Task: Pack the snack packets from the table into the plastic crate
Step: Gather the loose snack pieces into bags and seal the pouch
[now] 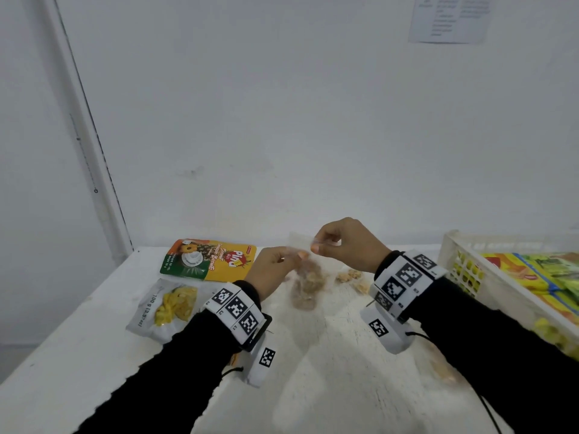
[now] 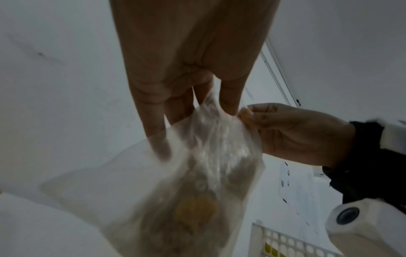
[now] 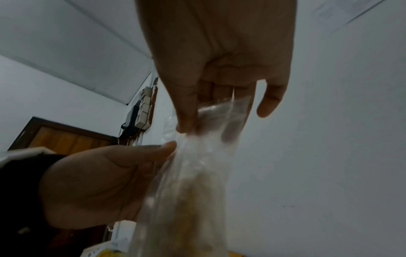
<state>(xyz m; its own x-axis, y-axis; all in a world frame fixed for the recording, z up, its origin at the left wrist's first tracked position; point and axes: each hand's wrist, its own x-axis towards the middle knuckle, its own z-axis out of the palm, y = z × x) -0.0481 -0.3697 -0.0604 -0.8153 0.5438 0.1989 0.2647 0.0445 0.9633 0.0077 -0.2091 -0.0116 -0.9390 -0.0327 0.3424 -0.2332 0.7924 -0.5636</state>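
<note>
A clear plastic packet of brown snack pieces (image 1: pixel 307 281) hangs above the white table (image 1: pixel 329 355). My left hand (image 1: pixel 275 267) and my right hand (image 1: pixel 338 242) both pinch its top edge, close together. The wrist views show the same packet (image 2: pixel 204 173) (image 3: pixel 193 173) held by thumb and fingers of both hands. A yellow-green Pinu biscuit packet (image 1: pixel 208 260) lies flat at the table's back left. A silvery pouch with yellow chips (image 1: pixel 164 306) lies in front of it. The white plastic crate (image 1: pixel 488 270) stands at the right with several yellow and green packets inside.
Loose snack crumbs (image 1: pixel 351 277) lie on the table between my right wrist and the held packet. Another clear packet (image 1: pixel 445 371) shows under my right forearm. A white wall rises right behind the table. The table's left edge drops off beside the pouch.
</note>
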